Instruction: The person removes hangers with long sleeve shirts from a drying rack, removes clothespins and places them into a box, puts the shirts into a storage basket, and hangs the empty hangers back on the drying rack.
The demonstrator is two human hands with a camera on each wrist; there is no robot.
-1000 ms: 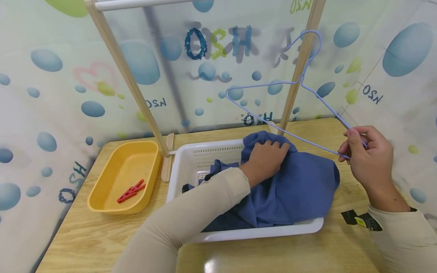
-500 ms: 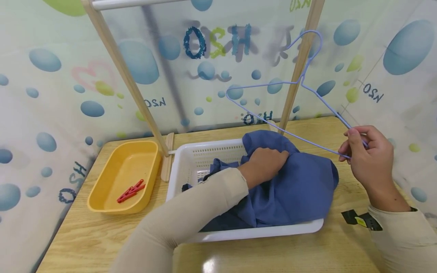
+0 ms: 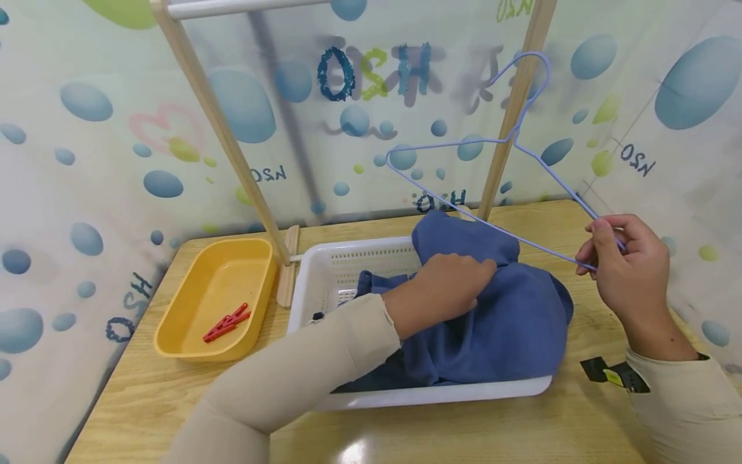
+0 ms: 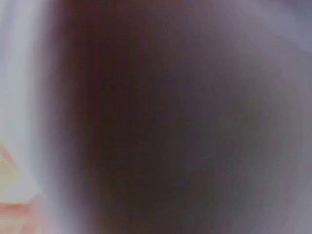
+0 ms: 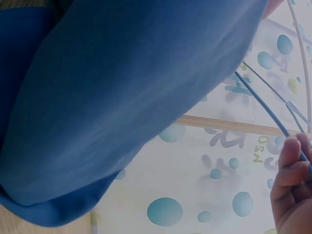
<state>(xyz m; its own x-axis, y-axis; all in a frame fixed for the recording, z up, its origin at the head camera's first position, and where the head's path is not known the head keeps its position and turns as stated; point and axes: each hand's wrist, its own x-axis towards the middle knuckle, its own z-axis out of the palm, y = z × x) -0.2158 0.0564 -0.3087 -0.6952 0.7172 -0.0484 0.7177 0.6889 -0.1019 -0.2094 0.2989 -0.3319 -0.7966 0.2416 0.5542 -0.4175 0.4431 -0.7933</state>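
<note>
A blue garment (image 3: 510, 328) lies bunched in a white basket (image 3: 420, 398) and spills over its right side. My left hand (image 3: 443, 290) grips the cloth near its middle, knuckles up, the fingertips hidden. My right hand (image 3: 628, 274) holds a thin light-blue clothes hanger (image 3: 547, 164) by one end, between thumb and fingers. The hanger's hook points up, and its long bar slants above the back of the garment. In the right wrist view, the cloth (image 5: 122, 97) fills much of the picture, with the right hand (image 5: 295, 190) at the right edge. The left wrist view is a dark blur.
A yellow tray (image 3: 168, 322) with red clothespins (image 3: 227, 322) stands left of the basket. Behind them rises a wooden rack (image 3: 226, 138) with a white crossbar (image 3: 249, 6). A black strap (image 3: 614, 375) hangs by the right cuff. A patterned sheet backs the table.
My left hand has gone from spread over the cloth to curled in it, and has drawn slightly back. The garment's rear fold stands a little higher. My right hand and the hanger have stayed put.
</note>
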